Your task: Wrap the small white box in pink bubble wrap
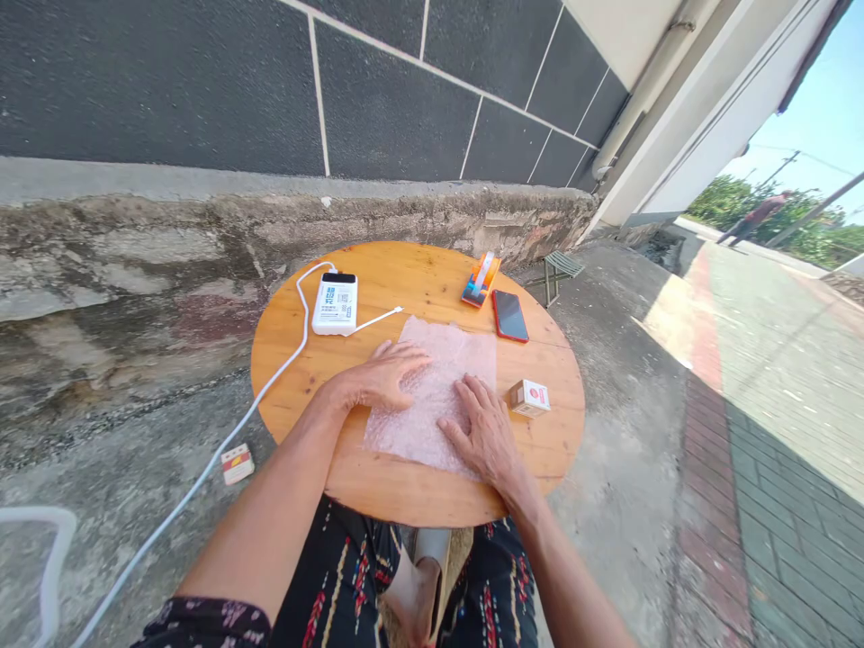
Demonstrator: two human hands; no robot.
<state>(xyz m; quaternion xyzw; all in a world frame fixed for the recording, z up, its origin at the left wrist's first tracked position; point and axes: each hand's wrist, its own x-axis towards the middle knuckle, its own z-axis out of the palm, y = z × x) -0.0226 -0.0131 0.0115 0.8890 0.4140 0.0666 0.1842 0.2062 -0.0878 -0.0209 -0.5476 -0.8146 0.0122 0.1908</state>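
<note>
A sheet of pinkish bubble wrap (438, 378) lies flat on the round wooden table (405, 270). My left hand (388, 373) rests on its left part, fingers spread and pointing right. On the right part lies my right hand (481, 427), its fingers apart and pointing up and left. Neither hand holds anything. Just right of my right hand stands a small white box (529, 398) with a red mark. Beyond the wrap's upper right corner is a phone (510, 316) with a red edge, and beside it an orange and blue tape dispenser (481, 280).
At the table's back left, a white power bank (336, 304) has a white cable (297, 346) running off to the lower left. A small box (238, 463) lies on the ground at left. A folding stool (562, 265) stands behind right; a person (762, 216) is far off.
</note>
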